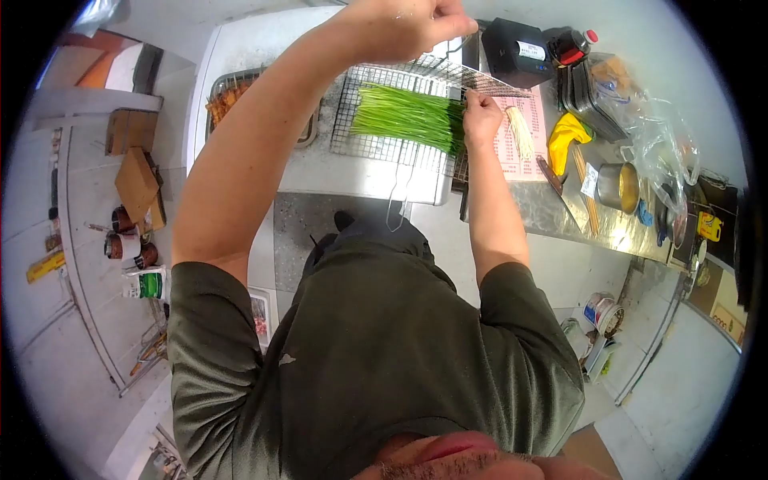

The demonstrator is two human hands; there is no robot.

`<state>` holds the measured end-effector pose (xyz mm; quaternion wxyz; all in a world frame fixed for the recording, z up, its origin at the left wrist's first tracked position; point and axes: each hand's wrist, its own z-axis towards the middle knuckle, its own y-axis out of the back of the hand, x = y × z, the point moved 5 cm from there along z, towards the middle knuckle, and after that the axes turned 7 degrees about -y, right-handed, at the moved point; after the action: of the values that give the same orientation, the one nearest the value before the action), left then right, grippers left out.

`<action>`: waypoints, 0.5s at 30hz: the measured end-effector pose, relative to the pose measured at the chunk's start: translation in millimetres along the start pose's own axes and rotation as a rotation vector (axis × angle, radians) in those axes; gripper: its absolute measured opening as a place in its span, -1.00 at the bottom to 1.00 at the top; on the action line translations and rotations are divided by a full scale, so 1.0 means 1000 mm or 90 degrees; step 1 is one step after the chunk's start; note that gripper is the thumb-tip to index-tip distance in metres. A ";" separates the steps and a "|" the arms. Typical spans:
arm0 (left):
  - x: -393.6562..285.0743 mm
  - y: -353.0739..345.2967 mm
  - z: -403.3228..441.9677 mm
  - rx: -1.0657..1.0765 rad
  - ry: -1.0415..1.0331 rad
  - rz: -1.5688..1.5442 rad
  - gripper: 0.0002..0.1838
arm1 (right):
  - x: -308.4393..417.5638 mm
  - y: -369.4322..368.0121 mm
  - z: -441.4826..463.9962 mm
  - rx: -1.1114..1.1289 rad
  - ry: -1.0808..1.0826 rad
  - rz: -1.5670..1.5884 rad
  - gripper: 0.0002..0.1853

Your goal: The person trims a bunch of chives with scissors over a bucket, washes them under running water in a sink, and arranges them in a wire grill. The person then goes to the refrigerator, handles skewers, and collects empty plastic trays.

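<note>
Stalks, long, thin and green [404,116], lie side by side on a silver wire-mesh rack [342,128]; keeping them flat and even, with a light touch at the ends, would work best. Their darker ends are just beside the right hand's [482,120] curled, close-set fingers, pinching stalk or wire, I cannot tell; beyond the stalks, the left hand [428,34] is raised, fingertips drawn together, contents unclear.

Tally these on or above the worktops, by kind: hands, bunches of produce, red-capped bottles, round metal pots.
Hands: 2 (left hand, right hand)
Bunches: 2 (green stalks, pale bunch)
Red-capped bottle: 1
Round metal pot: 1
Total: 6
</note>
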<state>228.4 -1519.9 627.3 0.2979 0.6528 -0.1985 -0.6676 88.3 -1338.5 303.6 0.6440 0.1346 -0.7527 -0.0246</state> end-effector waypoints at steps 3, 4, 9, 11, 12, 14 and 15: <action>0.002 -0.001 0.000 -0.007 -0.018 0.012 -0.66 | 0.004 -0.008 -0.003 0.037 -0.023 0.069 -0.75; 0.002 -0.001 0.000 -0.010 -0.023 0.019 -0.66 | 0.006 -0.009 -0.005 0.044 -0.031 0.083 -0.76; 0.001 0.001 -0.001 -0.004 -0.043 0.012 -0.66 | 0.024 -0.017 -0.014 0.060 -0.037 0.147 -0.80; 0.001 0.000 -0.002 -0.003 -0.035 0.008 -0.67 | 0.024 -0.020 -0.011 0.028 0.012 0.122 -0.81; 0.000 0.000 -0.002 -0.004 -0.026 0.005 -0.67 | 0.023 -0.021 -0.011 0.022 -0.007 0.143 -0.82; 0.000 0.000 -0.003 -0.004 -0.026 -0.001 -0.68 | 0.023 -0.024 -0.014 0.011 -0.046 0.185 -0.84; 0.001 0.000 -0.002 -0.003 -0.036 -0.004 -0.68 | 0.027 -0.025 -0.016 0.000 -0.045 0.185 -0.83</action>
<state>230.7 -1520.0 626.1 0.2919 0.6332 -0.2033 -0.6874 104.6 -1366.9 326.7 0.6141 0.0236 -0.7863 0.0640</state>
